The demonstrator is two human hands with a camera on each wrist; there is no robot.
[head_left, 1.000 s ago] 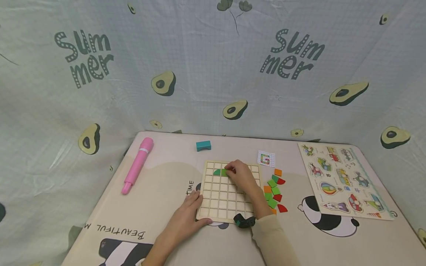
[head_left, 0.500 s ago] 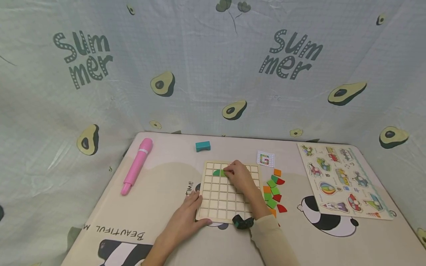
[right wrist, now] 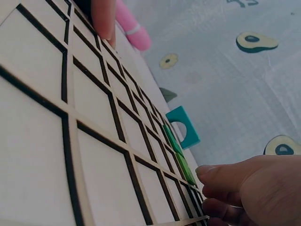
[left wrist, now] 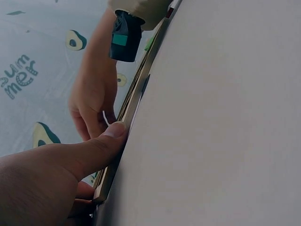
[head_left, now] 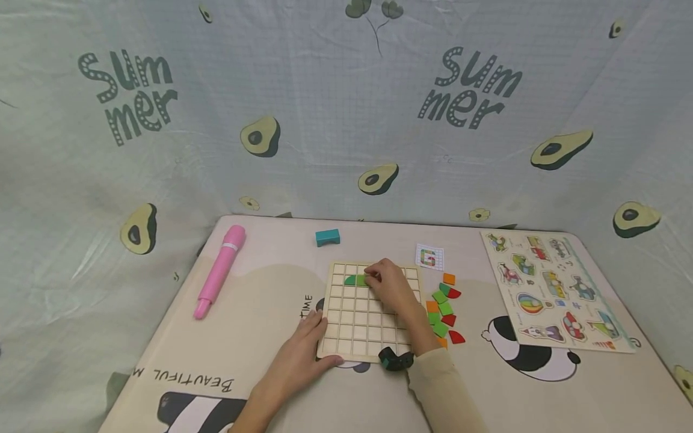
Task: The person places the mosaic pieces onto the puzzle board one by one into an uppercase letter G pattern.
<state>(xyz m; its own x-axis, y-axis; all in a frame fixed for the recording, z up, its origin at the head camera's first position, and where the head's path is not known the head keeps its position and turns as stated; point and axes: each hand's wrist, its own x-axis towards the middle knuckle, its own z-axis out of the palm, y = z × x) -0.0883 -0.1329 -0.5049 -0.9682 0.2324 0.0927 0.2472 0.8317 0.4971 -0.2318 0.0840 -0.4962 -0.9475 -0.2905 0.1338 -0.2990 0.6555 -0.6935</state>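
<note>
A wooden grid board (head_left: 346, 332) lies on the table before the person. The left hand (head_left: 296, 356) steadies its near left corner, fingers along the left side and thumb (left wrist: 106, 143) against the near edge. Two tiles lie side by side in the second row from the far edge: a dark green quarter-round tile (head_left: 350, 280) and a light green square tile (head_left: 361, 281). Thumb and forefinger of the right hand (head_left: 391, 290) meet at the right edge of the square tile, its other fingers curled. In the right wrist view, the thumb tip (right wrist: 207, 170) sits right beside that green tile.
Loose orange, green and red tiles (head_left: 445, 308) lie right of the board. A pattern card (head_left: 429, 257) is behind them, a picture puzzle board (head_left: 557, 300) farther right. A teal arch block (head_left: 327, 237) and a pink tube (head_left: 219, 273) stand at the back and left.
The head view has shifted slightly. Both hands keep their places on the board, the right fingers staying at the light green tile.
</note>
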